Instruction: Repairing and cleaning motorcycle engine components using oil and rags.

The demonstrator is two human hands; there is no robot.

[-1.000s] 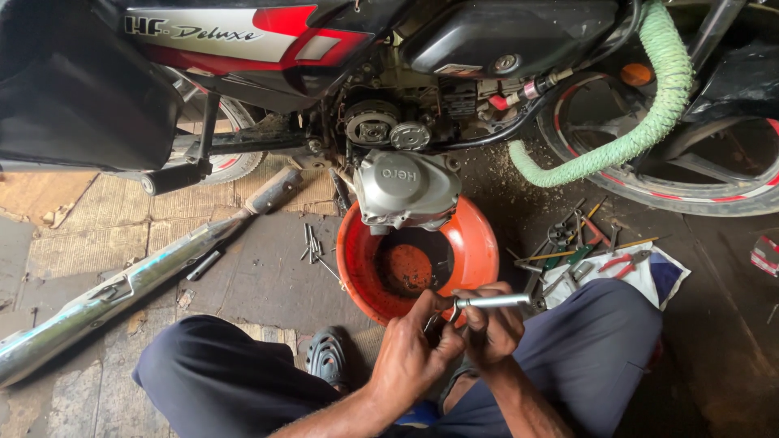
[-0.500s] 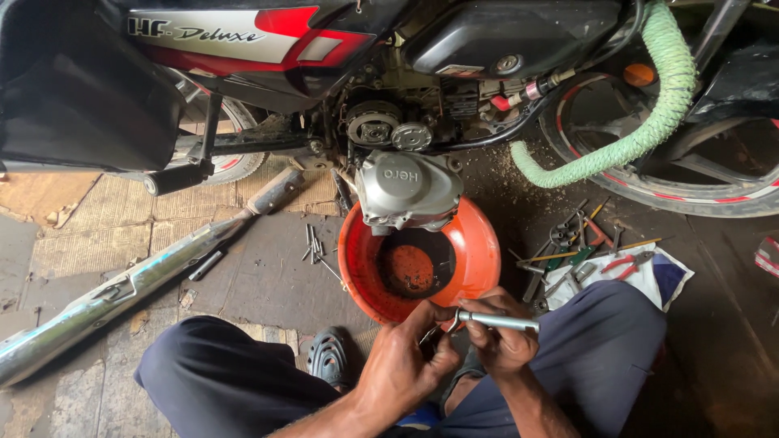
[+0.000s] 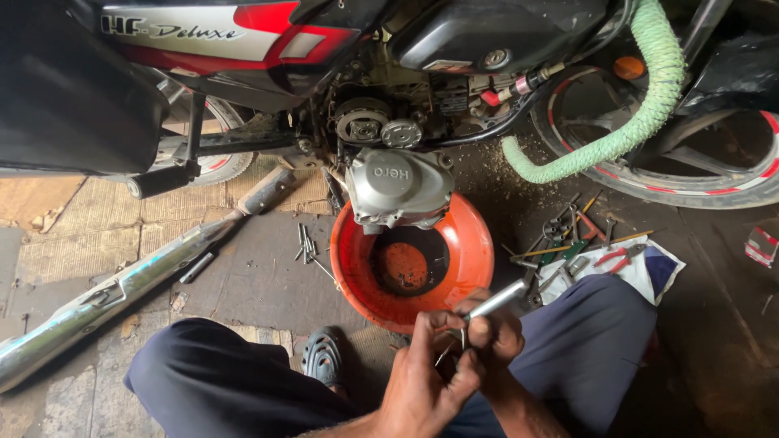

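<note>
The floor (image 3: 243,276) is worn, stained paving, with tan ribbed tiles (image 3: 89,219) at 9 o'clock and darker, grimy slabs toward 3 o'clock. A motorcycle (image 3: 268,40) fills the 12 o'clock edge, its spoked wheel (image 3: 714,162) at 2 o'clock. A chrome exhaust pipe (image 3: 105,296) lies aslant at 8 o'clock. A green corrugated hose (image 3: 641,113) curves down at 1 o'clock. The light is dim and even, with deep shade under the motorcycle.

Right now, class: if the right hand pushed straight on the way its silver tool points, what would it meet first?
The right hand holds a silver tool aimed up and right. Going on, it would probably first meet the hand tools scattered on the cloth, though depth is hard to judge.
</note>
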